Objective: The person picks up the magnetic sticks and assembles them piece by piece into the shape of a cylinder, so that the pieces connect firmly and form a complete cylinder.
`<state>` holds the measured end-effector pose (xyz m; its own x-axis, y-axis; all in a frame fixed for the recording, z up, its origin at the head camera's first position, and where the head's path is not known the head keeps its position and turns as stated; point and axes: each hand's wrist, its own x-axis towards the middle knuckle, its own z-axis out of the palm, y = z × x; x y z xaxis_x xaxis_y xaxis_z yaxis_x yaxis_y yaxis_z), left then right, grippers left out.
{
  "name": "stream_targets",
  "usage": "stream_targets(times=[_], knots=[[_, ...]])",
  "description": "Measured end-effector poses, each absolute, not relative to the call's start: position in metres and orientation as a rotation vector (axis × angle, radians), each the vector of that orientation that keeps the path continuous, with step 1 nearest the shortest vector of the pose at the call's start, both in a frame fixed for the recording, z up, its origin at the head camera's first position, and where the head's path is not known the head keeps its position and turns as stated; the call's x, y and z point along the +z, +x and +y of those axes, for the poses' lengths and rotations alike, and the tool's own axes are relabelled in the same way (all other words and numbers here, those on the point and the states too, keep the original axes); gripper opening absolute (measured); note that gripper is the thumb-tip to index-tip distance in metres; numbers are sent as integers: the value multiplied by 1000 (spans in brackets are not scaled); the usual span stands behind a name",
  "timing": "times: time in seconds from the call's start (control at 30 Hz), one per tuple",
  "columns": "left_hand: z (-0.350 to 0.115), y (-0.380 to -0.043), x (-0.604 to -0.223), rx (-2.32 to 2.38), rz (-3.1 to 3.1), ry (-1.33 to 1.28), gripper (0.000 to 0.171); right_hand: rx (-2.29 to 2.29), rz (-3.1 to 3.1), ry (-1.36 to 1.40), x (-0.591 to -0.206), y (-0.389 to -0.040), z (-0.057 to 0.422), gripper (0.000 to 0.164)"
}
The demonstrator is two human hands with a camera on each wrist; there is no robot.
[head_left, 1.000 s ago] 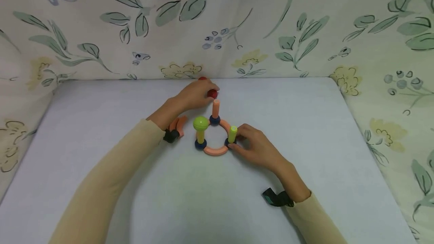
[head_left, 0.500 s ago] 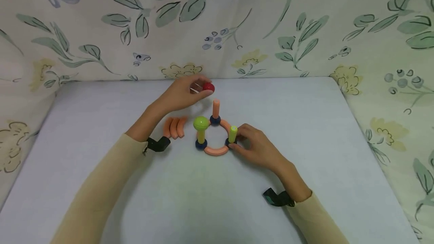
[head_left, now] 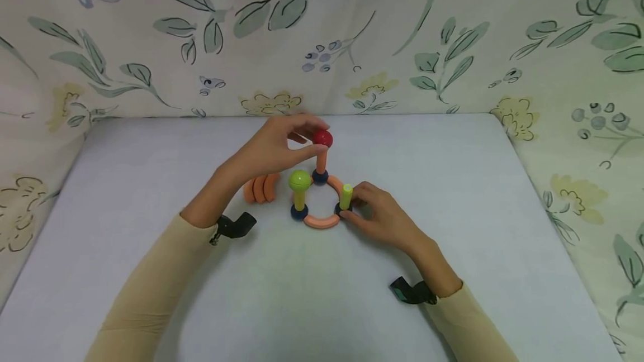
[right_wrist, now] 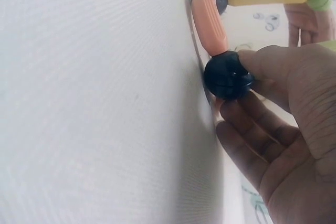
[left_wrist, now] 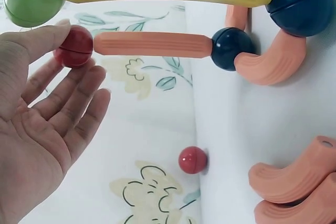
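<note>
My left hand pinches a red ball between thumb and fingers, right at the top of an upright orange rod. That rod rises from a dark blue ball in a ring of curved orange pieces. On the ring's left corner stands a yellow rod capped by a green ball. My right hand grips the dark blue ball at the right corner, below a bare yellow-green rod.
Several loose curved orange pieces lie side by side left of the ring, partly under my left wrist in the head view. Another red ball rests on the white table, hidden in the head view. A floral cloth hangs behind.
My left hand has picked up a red ball from the table's back and brought it right and forward onto the orange rod's top. My right hand has stayed on its blue ball.
</note>
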<state>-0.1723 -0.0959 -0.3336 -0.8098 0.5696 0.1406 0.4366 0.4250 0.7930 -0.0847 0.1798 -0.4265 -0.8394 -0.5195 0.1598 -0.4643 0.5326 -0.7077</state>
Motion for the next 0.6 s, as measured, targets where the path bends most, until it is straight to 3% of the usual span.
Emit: stream_targets(times=[0.47,0.6], knots=[[-105,-165,-339,1382,2504,807,47,-1181,2693,-830,-425,-84,178,17],[-117,-157,-346,1464,2487,731,42,-1169,2701,-823,-425,-83,178,18]])
